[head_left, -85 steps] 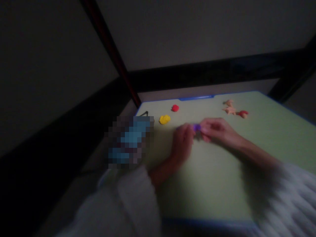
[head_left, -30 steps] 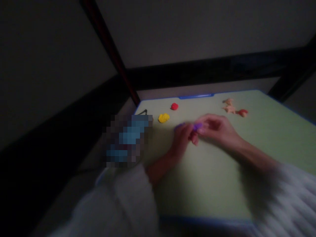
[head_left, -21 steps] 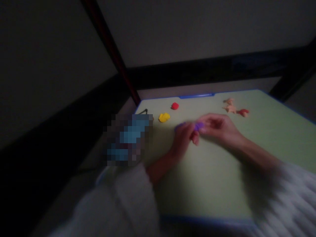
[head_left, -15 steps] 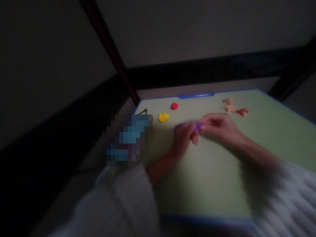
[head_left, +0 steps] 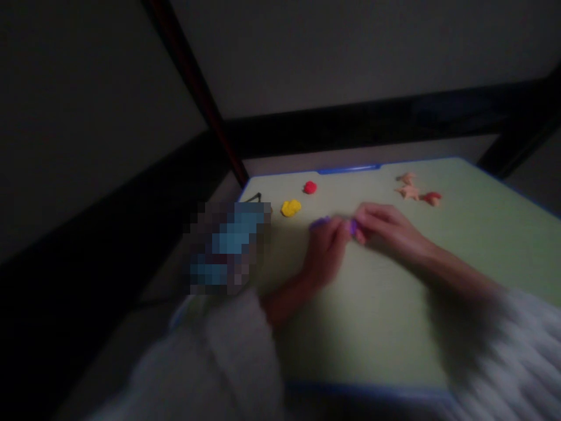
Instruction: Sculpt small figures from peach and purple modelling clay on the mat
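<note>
Between the fingertips of both hands is a small piece of purple modelling clay (head_left: 353, 227). My left hand (head_left: 325, 251) is closed, its thumb and fingers pinched at the clay's left side. From the right, my right hand (head_left: 385, 227) pinches the same piece with thumb and forefinger. More purple shows just past my left knuckles; whether it joins the held piece is hidden. Beyond the hands lie a flattened yellow lump (head_left: 291, 208) and a red lump (head_left: 310, 187), both clay-like.
The pale green table (head_left: 372, 327) has a blue rim and a blue handle (head_left: 349, 169) at its far edge. Several peach-coloured pieces (head_left: 409, 192) and a red-and-peach piece (head_left: 432, 199) lie far right. A pixelated blue object (head_left: 236, 237) sits at the left edge. A wall stands behind.
My left hand has turned slightly and its fingers have curled in more. The right hand has shifted only a little. The lumps on the table stay where they were.
</note>
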Available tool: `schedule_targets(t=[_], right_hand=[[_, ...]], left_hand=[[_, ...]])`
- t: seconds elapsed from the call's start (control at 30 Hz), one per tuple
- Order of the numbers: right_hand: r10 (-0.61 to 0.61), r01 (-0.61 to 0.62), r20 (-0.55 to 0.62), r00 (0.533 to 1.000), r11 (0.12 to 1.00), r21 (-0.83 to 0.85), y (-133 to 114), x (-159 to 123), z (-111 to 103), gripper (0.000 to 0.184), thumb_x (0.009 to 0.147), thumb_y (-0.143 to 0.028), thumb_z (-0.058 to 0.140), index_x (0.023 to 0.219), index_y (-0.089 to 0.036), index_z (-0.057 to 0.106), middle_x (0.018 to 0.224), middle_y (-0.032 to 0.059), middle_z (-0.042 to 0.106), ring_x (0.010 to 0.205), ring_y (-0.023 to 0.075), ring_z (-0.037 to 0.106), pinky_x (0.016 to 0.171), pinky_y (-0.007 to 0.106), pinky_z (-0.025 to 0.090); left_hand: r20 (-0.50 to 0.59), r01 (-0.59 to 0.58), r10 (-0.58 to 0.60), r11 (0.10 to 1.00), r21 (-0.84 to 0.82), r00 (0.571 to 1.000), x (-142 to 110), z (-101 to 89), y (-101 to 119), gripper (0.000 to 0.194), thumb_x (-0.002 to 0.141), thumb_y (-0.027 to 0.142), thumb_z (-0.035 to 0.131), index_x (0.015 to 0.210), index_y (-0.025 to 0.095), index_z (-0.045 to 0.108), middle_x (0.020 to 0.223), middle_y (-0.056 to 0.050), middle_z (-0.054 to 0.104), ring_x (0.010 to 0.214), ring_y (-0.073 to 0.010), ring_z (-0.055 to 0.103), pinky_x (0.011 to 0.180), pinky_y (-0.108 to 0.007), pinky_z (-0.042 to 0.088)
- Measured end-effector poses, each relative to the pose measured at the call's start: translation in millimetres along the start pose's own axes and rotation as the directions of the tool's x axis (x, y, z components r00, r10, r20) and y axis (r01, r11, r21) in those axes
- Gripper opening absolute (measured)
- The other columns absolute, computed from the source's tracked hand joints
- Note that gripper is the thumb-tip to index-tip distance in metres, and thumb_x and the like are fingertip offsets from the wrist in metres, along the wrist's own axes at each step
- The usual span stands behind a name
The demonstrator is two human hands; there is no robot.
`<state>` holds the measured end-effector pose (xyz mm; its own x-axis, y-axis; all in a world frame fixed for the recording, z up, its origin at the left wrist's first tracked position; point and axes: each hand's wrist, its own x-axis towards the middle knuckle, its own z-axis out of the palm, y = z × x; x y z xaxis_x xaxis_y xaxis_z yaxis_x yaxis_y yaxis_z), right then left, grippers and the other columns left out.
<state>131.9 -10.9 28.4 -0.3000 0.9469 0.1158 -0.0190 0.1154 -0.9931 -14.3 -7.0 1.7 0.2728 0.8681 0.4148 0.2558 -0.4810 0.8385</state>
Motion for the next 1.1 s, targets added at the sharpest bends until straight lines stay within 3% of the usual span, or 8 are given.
schedule_targets(t=[0.23, 0.47, 0.73, 0.97, 1.1], right_hand=[[0.01, -0.003, 0.15, 0.989, 0.999, -0.049, 3, 1, 0, 0.044, 0.084, -0.048, 0.052, 0.054, -0.017, 0.047, 0.052, -0.0026, 0.047, 0.051, 0.0084, 0.041, 0.049, 0.024, 0.027], [-0.029, 0.039, 0.072, 0.997, 0.988, -0.15, 6, 1, 1, 0.043, 0.084, -0.049, 0.052, 0.056, -0.018, 0.045, 0.047, -0.0056, 0.04, 0.043, 0.0067, 0.033, 0.043, 0.022, 0.023], [-0.07, 0.072, 0.017, 0.997, 0.956, -0.283, 1, -1, 4, 0.041, 0.082, -0.05, 0.054, 0.058, -0.018, 0.045, 0.047, -0.006, 0.04, 0.044, 0.007, 0.033, 0.042, 0.022, 0.023], [-0.052, 0.046, -0.05, 0.997, 0.99, -0.13, 7, 0, -1, 0.042, 0.09, -0.043, 0.04, 0.058, -0.018, 0.047, 0.047, -0.0033, 0.044, 0.045, 0.0088, 0.037, 0.045, 0.025, 0.025], [-0.054, 0.049, -0.03, 0.998, 0.988, -0.143, 8, 1, -2, 0.041, 0.088, -0.043, 0.045, 0.056, -0.017, 0.046, 0.048, -0.0037, 0.043, 0.046, 0.0083, 0.036, 0.045, 0.024, 0.026]], left_hand=[[0.027, -0.023, 0.023, 1.0, -0.01, 0.999, -1, -0.1, 1, 0.035, 0.087, 0.031, 0.035, 0.055, 0.02, 0.04, 0.051, 0.002, 0.043, 0.054, -0.011, 0.043, 0.056, -0.025, 0.034], [0.015, 0.017, -0.017, 1.0, -0.012, 1.0, -3, 1.4, 2, 0.034, 0.088, 0.031, 0.032, 0.057, 0.02, 0.04, 0.053, 0.001, 0.044, 0.057, -0.0123, 0.044, 0.059, -0.026, 0.034], [0.024, 0.028, -0.027, 0.999, -0.038, 0.999, -3, 1.6, 0, 0.032, 0.088, 0.032, 0.034, 0.06, 0.02, 0.042, 0.052, 0.002, 0.043, 0.054, -0.0112, 0.043, 0.056, -0.025, 0.034], [-0.019, 0.081, -0.085, 0.985, -0.154, 0.996, -1, 1.8, -8, 0.033, 0.089, 0.038, 0.034, 0.064, 0.019, 0.045, 0.05, 0.004, 0.042, 0.049, -0.0101, 0.042, 0.052, -0.024, 0.033], [-0.016, 0.07, -0.072, 0.992, -0.101, 0.997, 0, 2.3, -5, 0.032, 0.088, 0.036, 0.034, 0.063, 0.019, 0.045, 0.05, 0.003, 0.042, 0.05, -0.0101, 0.042, 0.053, -0.024, 0.033]])
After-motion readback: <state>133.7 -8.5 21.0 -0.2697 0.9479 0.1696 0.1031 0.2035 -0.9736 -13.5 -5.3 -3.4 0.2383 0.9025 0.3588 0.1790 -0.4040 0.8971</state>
